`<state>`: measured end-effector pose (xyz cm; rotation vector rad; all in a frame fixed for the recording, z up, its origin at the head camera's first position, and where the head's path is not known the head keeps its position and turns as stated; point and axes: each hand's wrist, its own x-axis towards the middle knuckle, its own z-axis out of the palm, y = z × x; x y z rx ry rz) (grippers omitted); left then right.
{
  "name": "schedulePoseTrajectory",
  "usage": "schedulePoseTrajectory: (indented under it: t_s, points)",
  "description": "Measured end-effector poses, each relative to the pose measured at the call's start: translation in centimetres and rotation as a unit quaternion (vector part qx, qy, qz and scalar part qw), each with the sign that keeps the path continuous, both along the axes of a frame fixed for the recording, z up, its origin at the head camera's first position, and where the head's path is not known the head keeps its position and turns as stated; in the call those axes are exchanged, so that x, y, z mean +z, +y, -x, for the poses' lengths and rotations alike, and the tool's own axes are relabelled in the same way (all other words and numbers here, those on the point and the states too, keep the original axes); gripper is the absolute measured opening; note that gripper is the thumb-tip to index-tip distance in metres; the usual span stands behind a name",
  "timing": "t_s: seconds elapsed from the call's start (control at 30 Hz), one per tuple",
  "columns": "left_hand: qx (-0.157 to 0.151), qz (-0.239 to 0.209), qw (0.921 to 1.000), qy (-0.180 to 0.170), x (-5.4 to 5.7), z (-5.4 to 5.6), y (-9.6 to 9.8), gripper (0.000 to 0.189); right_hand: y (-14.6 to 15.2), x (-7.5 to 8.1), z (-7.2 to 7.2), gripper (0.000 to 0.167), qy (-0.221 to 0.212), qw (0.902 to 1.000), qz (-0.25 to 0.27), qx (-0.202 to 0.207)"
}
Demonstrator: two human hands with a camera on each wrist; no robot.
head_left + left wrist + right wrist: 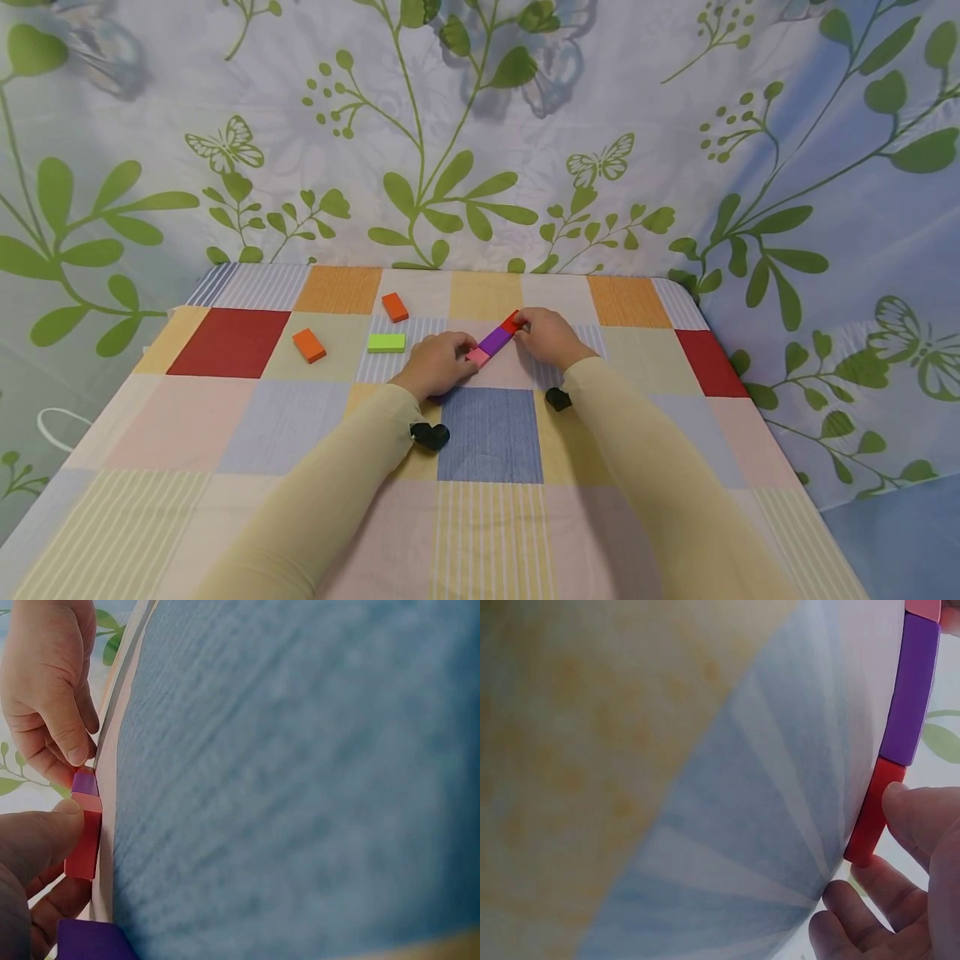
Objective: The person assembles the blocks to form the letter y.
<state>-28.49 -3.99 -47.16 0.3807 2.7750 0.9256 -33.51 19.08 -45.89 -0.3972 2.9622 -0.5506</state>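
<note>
Three blocks lie end to end in a slanting row on the patchwork cloth: a pink block (478,357), a purple block (495,341) and a red block (512,322). My left hand (437,365) grips the pink block at the near end, thumb on one side in the left wrist view. At the far end, my right hand (551,336) holds the red block (874,814) between thumb and fingers. The purple block (911,690) sits between them, its ends against its neighbours. Close below my left hand lies a second purple block (94,941), mostly hidden in the head view.
To the left of my hands lie a lime green block (386,343) and two orange blocks, one farther back (394,307) and one farther left (309,345). The patchwork cloth (487,433) covers the table. A leaf-patterned curtain (465,125) hangs behind it.
</note>
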Motion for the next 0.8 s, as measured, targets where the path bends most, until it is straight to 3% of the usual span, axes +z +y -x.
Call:
schedulePoseTrajectory:
  t_s: [0.8]
  points:
    - [0.002, -0.005, 1.0000, -0.004, 0.22, -0.07, 0.00, 0.034, -0.18, 0.26, -0.29, 0.025, 0.002, 1.0000, -0.005, 0.007]
